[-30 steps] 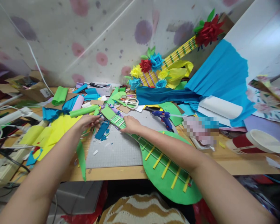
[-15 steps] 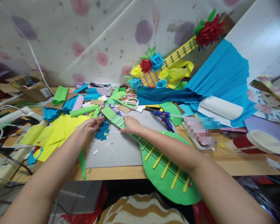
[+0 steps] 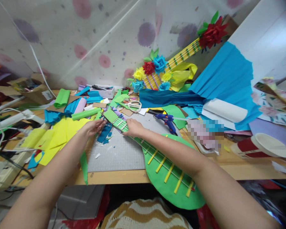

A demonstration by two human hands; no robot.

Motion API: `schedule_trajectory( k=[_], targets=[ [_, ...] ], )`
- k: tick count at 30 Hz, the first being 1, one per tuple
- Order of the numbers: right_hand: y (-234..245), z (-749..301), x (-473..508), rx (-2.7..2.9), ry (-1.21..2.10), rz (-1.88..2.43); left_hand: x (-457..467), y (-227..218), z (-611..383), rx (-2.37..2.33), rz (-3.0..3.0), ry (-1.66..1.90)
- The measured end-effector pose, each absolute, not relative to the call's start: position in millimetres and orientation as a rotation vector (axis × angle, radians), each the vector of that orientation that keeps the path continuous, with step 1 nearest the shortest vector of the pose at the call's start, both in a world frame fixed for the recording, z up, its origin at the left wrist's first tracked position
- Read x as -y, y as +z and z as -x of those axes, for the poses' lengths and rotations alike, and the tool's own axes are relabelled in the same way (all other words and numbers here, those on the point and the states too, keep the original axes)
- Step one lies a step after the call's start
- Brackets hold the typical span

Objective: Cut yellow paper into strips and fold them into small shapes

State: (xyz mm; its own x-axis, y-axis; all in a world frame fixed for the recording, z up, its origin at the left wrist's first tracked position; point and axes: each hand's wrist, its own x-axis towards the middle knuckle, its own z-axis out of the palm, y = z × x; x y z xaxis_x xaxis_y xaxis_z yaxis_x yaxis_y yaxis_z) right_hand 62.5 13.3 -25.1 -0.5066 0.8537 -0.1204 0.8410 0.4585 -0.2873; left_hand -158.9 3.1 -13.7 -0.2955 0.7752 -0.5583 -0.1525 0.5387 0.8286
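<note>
A green paper guitar (image 3: 171, 165) with yellow frets lies slantwise on a grey cutting mat (image 3: 119, 152), its body hanging over the table's front edge. My right hand (image 3: 133, 128) is closed over the guitar's neck just below the headstock (image 3: 111, 114), pressing it down. To the left of the headstock, my left hand (image 3: 93, 126) has its fingers stretched out, tips over blue paper scraps (image 3: 104, 133). It holds nothing that I can see.
A blue glue gun (image 3: 168, 121) and scissors (image 3: 133, 105) lie behind the mat. Yellow sheets (image 3: 54, 133) and rolled paper cover the left side, and cables (image 3: 4, 133) lie at the far left. A flowered yellow guitar (image 3: 157, 76), a blue pleated fan (image 3: 228, 79) and a tipped red cup (image 3: 262, 146) stand on the right.
My left hand has drawn back slightly from the headstock and its fingers have spread from a pinch. The right hand and the guitar have stayed put.
</note>
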Motion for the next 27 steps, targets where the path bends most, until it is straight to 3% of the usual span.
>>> schedule_trajectory(
  k=[13, 21, 27],
  targets=[
    [-16.3, -66.0, -7.4, 2.646, 0.511, 1.562, -5.7, 17.6, 186.6, -2.169, -1.231, 1.01],
    [-17.2, -66.3, -5.6, 2.651, 0.487, 1.554, -22.1, -2.6, 160.1, -2.249, -1.547, 0.663],
    [-16.6, -65.3, -4.7, 2.636, 0.483, 1.572, -20.6, -14.9, 156.3, -2.304, -1.477, 0.714]
  ],
)
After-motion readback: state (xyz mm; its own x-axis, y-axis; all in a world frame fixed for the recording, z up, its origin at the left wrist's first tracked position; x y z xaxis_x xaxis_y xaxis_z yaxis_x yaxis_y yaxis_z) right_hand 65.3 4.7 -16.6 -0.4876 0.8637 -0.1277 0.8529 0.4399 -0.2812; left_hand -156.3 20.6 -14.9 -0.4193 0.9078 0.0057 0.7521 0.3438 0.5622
